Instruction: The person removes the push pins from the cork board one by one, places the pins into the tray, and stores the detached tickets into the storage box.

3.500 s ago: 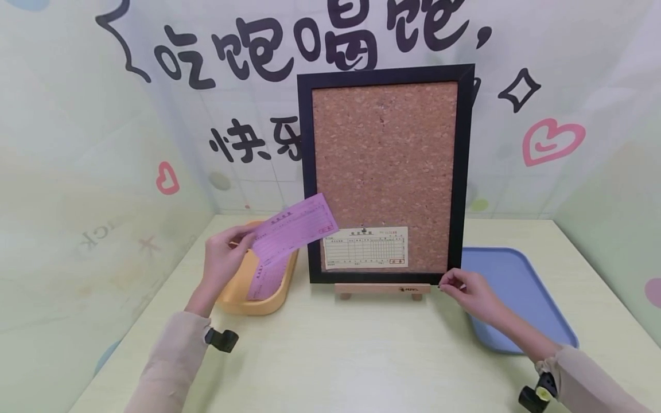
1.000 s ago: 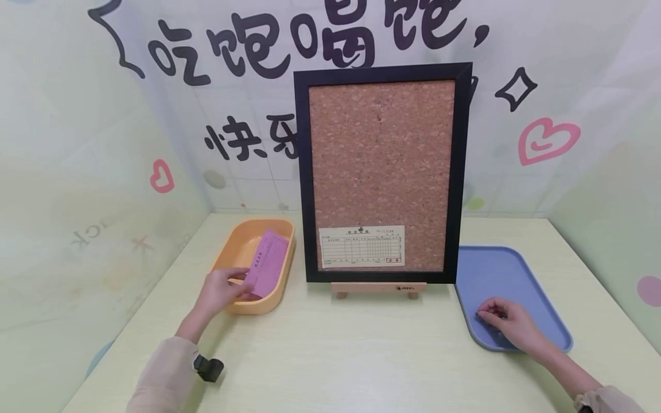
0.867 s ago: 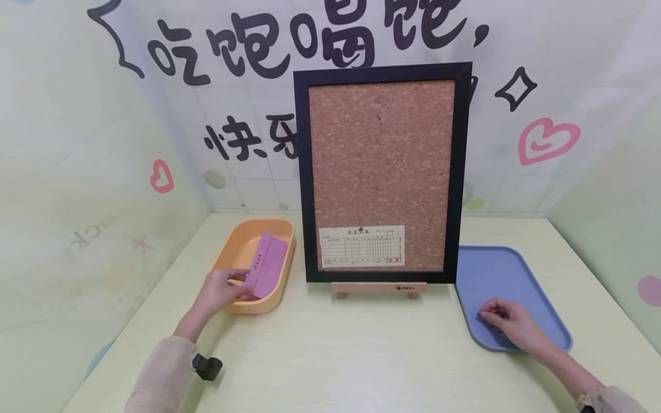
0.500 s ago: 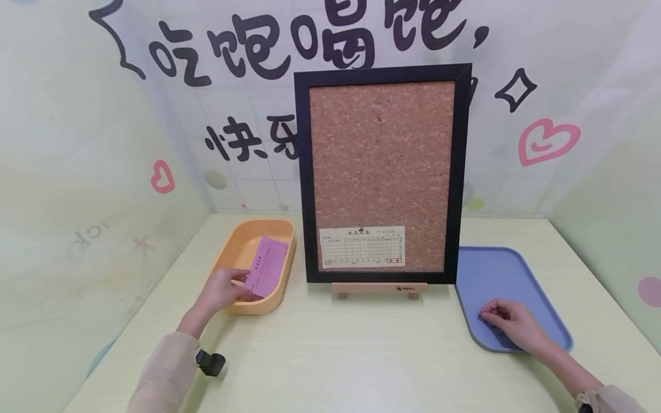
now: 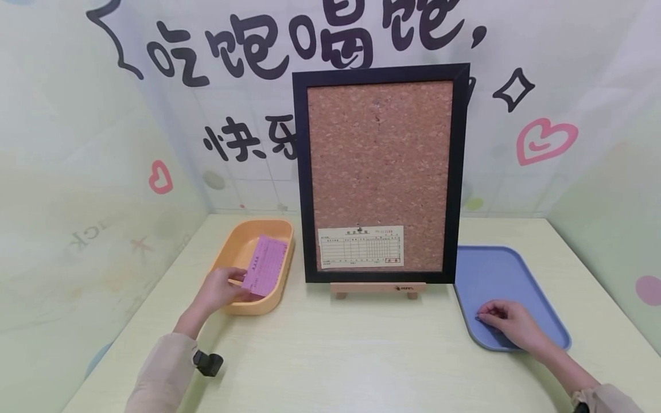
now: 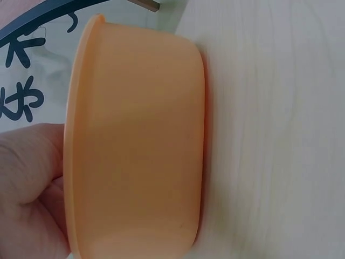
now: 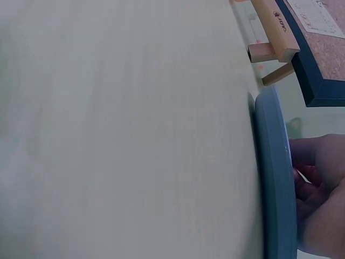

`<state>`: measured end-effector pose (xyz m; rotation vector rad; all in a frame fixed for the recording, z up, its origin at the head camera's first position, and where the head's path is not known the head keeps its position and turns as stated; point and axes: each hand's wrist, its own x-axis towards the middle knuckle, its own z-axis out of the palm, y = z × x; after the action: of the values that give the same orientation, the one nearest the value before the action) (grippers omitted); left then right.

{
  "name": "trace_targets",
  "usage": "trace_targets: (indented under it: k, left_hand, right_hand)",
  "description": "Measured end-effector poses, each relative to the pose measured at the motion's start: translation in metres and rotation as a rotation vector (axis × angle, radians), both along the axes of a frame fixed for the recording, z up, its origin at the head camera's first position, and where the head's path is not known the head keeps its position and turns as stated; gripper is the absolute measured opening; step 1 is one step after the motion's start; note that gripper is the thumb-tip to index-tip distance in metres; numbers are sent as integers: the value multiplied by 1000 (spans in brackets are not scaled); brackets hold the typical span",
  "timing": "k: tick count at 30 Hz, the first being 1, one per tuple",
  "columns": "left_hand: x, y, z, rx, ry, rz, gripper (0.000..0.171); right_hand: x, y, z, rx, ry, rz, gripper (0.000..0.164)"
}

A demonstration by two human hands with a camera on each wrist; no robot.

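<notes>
My left hand (image 5: 219, 289) reaches into the orange bin (image 5: 234, 308) and pinches the lower left edge of a purple receipt slip (image 5: 265, 267). In the left wrist view the bin's wall hides the slip and the fingertips. Over the blue tray (image 5: 498, 269) my right hand (image 5: 511, 324) pinches a small dark pin (image 5: 477, 316) between thumb and forefinger, low at the tray's left side. The right wrist view shows only the curled fingers behind the tray's rim. A white receipt slip (image 5: 360, 248) hangs at the bottom of the corkboard (image 5: 382, 155), under a dark pin (image 5: 360, 229).
The black-framed corkboard leans on a small wooden easel (image 5: 379, 288) between bin and tray. Pale table surface (image 5: 361, 355) lies in front. Printed fabric walls (image 5: 248, 183) close off the back and both sides.
Since the oldest frame, my left hand has lowered the purple slip from beside the board into the bin. My right hand has moved from the frame's lower corner down over the tray.
</notes>
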<state>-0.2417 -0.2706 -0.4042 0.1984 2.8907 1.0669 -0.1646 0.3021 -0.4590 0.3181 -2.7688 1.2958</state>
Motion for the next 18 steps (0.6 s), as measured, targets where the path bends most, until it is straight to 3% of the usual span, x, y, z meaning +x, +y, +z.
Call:
trace_targets:
  k: [18]
  left_hand:
    - [6,-10,5,0,30,-18,40]
  right_hand:
    - [-1,3,5,-42,-147,-48,15]
